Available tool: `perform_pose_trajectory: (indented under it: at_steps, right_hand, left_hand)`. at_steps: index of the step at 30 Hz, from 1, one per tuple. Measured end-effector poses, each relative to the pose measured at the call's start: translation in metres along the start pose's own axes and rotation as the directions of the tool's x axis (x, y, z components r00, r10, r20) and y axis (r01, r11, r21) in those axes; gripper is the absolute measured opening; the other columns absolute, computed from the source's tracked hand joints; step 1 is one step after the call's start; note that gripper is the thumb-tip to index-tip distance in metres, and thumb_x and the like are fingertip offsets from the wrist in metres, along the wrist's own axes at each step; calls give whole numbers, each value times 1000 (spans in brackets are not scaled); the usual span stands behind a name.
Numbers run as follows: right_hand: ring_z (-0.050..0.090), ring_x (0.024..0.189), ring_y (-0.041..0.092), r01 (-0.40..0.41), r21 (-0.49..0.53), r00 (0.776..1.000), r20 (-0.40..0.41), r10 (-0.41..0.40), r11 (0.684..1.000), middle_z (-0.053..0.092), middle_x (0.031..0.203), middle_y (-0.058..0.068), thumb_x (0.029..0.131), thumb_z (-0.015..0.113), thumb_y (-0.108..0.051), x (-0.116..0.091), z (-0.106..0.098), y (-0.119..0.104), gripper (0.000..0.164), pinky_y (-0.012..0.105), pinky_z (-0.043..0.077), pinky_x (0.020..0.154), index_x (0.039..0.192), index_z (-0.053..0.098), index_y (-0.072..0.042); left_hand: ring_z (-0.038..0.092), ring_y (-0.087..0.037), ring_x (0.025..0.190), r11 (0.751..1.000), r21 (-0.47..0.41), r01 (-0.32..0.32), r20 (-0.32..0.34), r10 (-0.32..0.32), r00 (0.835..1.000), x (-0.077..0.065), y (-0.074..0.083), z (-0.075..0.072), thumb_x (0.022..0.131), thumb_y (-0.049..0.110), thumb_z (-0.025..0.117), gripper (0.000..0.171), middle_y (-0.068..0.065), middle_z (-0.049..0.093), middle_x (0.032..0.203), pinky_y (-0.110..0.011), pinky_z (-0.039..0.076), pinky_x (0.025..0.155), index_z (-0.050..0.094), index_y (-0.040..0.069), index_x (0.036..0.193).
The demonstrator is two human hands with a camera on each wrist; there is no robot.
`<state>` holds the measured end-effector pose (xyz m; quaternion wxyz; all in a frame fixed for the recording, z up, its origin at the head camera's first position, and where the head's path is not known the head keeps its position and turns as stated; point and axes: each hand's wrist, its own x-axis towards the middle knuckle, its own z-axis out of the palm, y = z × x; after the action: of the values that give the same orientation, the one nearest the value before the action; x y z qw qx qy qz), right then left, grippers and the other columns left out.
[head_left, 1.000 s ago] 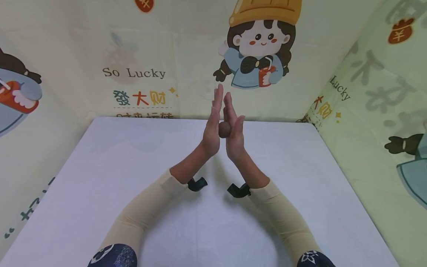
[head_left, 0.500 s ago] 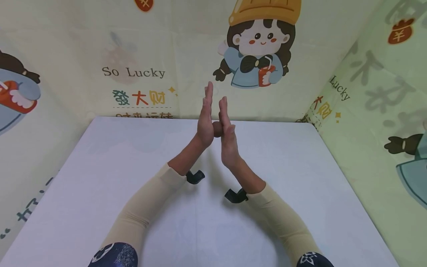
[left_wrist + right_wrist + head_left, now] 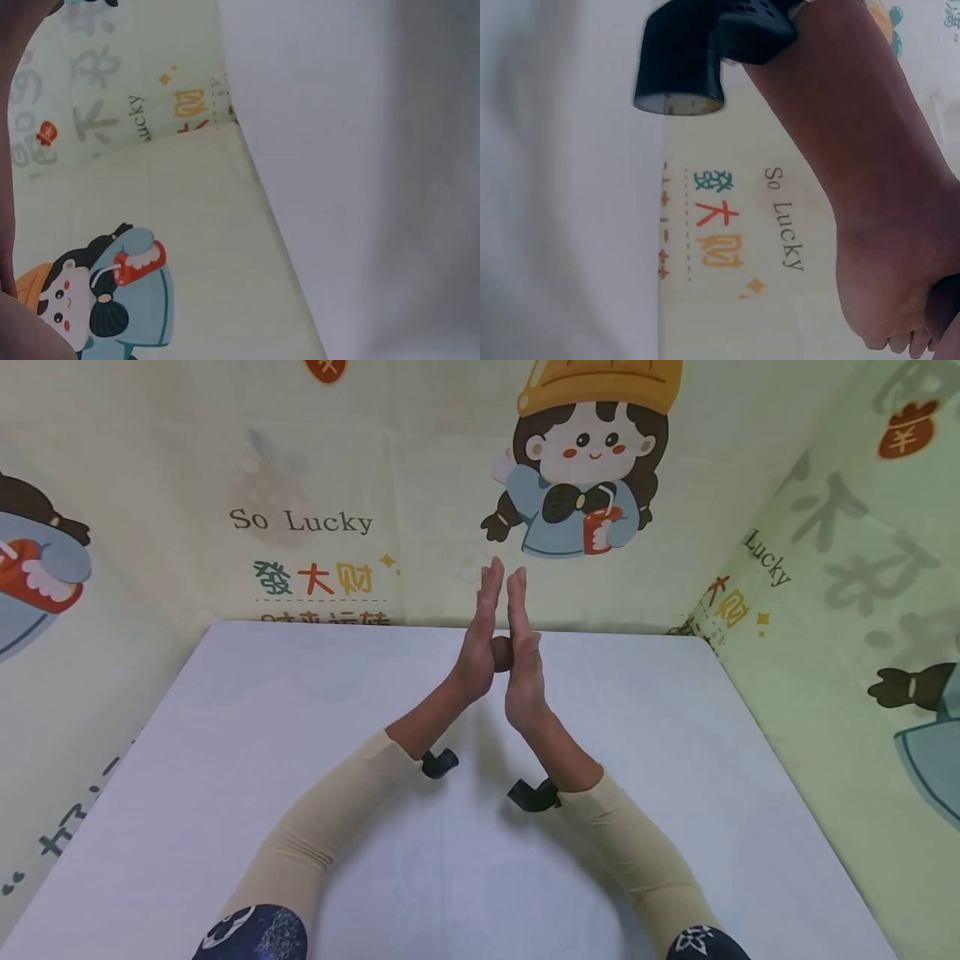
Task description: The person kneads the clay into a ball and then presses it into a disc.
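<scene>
A small brown ball (image 3: 502, 654) sits between two upright palms above the far part of the table, in the head view. My left hand (image 3: 477, 639) presses it from the left with straight fingers pointing up and away. From the other side my right hand (image 3: 525, 664) lies flat against it, fingers also straight. In the right wrist view the dark ball (image 3: 945, 306) shows at the right edge, beside the heel of my left hand (image 3: 889, 281). The left wrist view catches only a strip of hand (image 3: 30, 330) at its left edge; the ball is hidden there.
A white table (image 3: 360, 693) spreads beneath both arms. Printed cloth walls (image 3: 435, 510) with cartoon figures and lettering enclose its back and sides. Black wrist cameras (image 3: 440, 764) stick out from under the sleeves.
Both hands shifted left with the ball, then came back right. The left palm slid forward past the right, then drew back, and the ball travelled between them.
</scene>
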<state>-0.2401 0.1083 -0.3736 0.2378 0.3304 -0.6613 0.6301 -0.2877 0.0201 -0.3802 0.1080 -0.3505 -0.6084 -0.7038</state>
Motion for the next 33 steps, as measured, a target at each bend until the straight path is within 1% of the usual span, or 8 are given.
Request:
perform_pose_trajectory:
  at_steps: [5, 7, 12, 15, 23, 28, 30, 33]
  right_hand:
    - [-2, 161, 17, 3, -15, 1000, -19, -3, 1000, -2, 177, 5, 108, 11, -67, 4, -5, -2, 90, 40, -2, 127, 167, 6, -1]
    - [-1, 161, 16, -1, -16, 1000, -31, 0, 1000, -1, 177, 5, 107, 12, -69, 5, -6, -3, 92, 39, -2, 127, 167, 6, -1]
    - [2, 161, 14, -17, -15, 997, -70, 16, 1000, 3, 177, 5, 104, 14, -75, 10, -11, -6, 98, 38, 0, 127, 167, 4, -1]
    - [3, 160, 14, -17, 0, 996, -87, 17, 1000, 4, 177, 7, 103, 16, -77, 12, -13, -6, 101, 37, 0, 127, 167, 4, 0]
    - [9, 160, 15, -42, 114, 990, -131, 57, 993, 6, 176, 8, 99, 23, -82, 15, -17, 0, 108, 35, 6, 127, 167, 8, 1]
    - [12, 160, 17, -51, 226, 986, -141, 85, 973, 8, 176, 10, 98, 29, -83, 13, -15, 2, 111, 35, 9, 127, 166, 8, 2]
    - [13, 160, 18, -45, 243, 988, -134, 80, 969, 8, 176, 10, 99, 29, -82, 12, -14, 3, 110, 36, 10, 127, 166, 8, 3]
    - [13, 160, 19, -32, 243, 991, -122, 64, 969, 9, 176, 11, 100, 27, -80, 10, -11, 3, 108, 37, 9, 127, 166, 9, 4]
  left_hand:
    - [-8, -22, 161, 996, 26, -81, 51, 79, 996, -8, -2, 7, 108, 23, 11, 64, -16, 5, 175, -37, -6, 126, 7, -3, 166]
    - [-8, -23, 161, 996, 26, -86, 63, 85, 994, -10, -2, 9, 109, 25, 11, 63, -14, 6, 176, -40, -5, 126, 7, -2, 166]
    - [-9, -13, 160, 999, 5, -46, 79, 46, 996, -15, 0, 14, 109, 28, 11, 65, -12, 5, 176, -41, -4, 126, 5, 1, 167]
    - [-9, -13, 160, 999, 11, -42, 84, 41, 996, -19, 3, 16, 108, 25, 11, 64, -14, 4, 176, -40, -4, 126, 5, 1, 167]
    - [-10, -19, 160, 995, 12, -103, 103, 102, 990, -22, 13, 22, 109, 30, 13, 66, -15, 0, 176, -39, -5, 126, 4, -2, 166]
    - [-10, -23, 161, 985, 33, -170, 103, 166, 981, -19, 21, 24, 111, 47, 13, 76, -17, 0, 175, -40, -6, 126, 3, -6, 165]
    - [-9, -22, 161, 983, 33, -178, 96, 174, 980, -18, 24, 24, 111, 54, 14, 82, -17, 0, 175, -40, -6, 126, 3, -6, 165]
    - [-8, -18, 161, 986, 18, -166, 80, 164, 983, -18, 28, 23, 110, 58, 14, 84, -16, -1, 176, -40, -6, 126, 2, -4, 166]
